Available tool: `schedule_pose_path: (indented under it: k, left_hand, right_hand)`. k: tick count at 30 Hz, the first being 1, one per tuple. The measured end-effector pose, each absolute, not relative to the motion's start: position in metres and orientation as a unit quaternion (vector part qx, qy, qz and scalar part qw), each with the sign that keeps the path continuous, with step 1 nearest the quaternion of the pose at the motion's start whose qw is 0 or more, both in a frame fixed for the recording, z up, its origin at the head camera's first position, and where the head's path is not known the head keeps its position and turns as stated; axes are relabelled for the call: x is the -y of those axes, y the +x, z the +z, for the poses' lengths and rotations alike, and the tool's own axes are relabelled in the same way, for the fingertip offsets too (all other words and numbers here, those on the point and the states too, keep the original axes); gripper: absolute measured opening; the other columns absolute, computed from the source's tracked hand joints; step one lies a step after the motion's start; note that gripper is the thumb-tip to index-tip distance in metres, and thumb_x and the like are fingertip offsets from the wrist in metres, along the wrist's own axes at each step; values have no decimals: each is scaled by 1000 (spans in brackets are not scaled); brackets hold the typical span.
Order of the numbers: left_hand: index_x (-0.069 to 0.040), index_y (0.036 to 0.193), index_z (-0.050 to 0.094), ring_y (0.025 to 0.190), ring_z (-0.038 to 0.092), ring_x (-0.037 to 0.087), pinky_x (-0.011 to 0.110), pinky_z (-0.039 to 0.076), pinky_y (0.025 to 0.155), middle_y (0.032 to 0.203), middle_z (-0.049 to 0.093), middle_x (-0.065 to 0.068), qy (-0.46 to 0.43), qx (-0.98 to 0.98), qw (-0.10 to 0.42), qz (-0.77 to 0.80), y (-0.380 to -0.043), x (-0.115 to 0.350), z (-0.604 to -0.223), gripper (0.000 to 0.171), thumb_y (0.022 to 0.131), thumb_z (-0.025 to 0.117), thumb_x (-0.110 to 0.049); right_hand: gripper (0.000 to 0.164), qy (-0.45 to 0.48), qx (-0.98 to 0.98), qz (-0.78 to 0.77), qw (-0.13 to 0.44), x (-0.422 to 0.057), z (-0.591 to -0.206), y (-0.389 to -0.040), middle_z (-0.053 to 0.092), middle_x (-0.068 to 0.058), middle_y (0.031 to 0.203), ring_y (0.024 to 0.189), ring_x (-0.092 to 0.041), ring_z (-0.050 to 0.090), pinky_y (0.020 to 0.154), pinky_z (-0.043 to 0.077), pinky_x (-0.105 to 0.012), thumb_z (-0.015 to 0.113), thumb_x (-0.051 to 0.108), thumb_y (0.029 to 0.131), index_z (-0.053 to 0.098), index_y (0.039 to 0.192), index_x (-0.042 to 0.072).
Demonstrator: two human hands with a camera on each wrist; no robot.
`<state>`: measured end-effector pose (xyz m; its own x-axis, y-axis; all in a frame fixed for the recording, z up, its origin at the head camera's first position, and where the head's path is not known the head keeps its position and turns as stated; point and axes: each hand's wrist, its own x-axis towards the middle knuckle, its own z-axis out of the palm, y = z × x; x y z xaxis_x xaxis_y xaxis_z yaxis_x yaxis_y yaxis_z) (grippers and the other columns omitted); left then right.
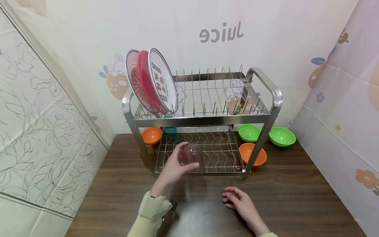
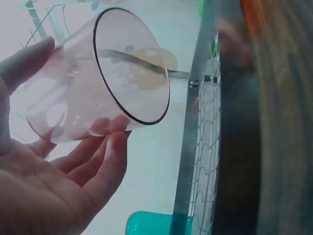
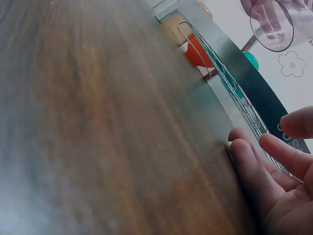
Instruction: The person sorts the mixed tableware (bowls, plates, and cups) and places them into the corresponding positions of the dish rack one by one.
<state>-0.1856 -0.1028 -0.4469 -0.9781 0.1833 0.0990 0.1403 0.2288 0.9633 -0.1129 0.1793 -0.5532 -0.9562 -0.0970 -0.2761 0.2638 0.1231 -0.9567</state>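
Note:
My left hand (image 1: 174, 166) grips a clear pinkish glass (image 1: 193, 154), thumb on one side and fingers on the other. The glass is upside down in front of the lower shelf of a metal dish rack (image 1: 204, 121); its dark-edged rim (image 2: 156, 122) shows in the left wrist view. Low by the table in front of the rack, my right hand (image 1: 241, 201) has loosely curled fingers and holds nothing. Toward the back left of the lower shelf is a teal cup (image 1: 170, 129).
On the rack's upper left stand a pink patterned plate (image 1: 133, 70), a red plate (image 1: 143, 70) and a white plate (image 1: 161, 75). An orange bowl (image 1: 152, 135) is at the left; green bowls (image 1: 282, 136) and another orange bowl (image 1: 260, 157) are at the right. A patterned curtain (image 1: 189, 19) hangs behind.

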Motion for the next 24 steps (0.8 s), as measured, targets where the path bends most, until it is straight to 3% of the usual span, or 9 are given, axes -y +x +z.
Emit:
schedule_pose_path:
  k: [7,14,19,24]
  left_hand:
    - [-25,149,36,108,57,27,43,54,87,127,56,9,69,-792,-44,605,-210,100,-444,87,78,86,-36]
    - [-17,151,35,121,54,30,46,48,100,140,51,12,21,-794,-88,601,-239,93,-450,93,76,86,-37]
    - [-12,139,46,119,56,29,45,50,97,131,57,12,3,-794,-110,597,-260,88,-450,78,76,87,-32]
    - [-10,135,46,114,60,31,41,53,92,126,59,13,10,-784,-135,606,-280,83,-450,73,76,88,-23]
  right_hand:
    - [34,45,-730,-668,138,-182,-553,-113,66,-21,111,98,-29,67,77,58,-35,52,11,104,52,130,-11]
    - [33,59,-726,-671,138,-183,-559,-110,67,-20,109,98,-29,67,77,58,-36,52,10,104,52,130,-11]
    - [33,65,-731,-666,133,-181,-560,-110,67,-19,108,96,-28,67,76,58,-35,52,10,104,53,129,-10]
    - [31,65,-736,-663,121,-179,-558,-111,68,-19,106,93,-25,68,75,58,-34,53,9,103,54,128,-10]
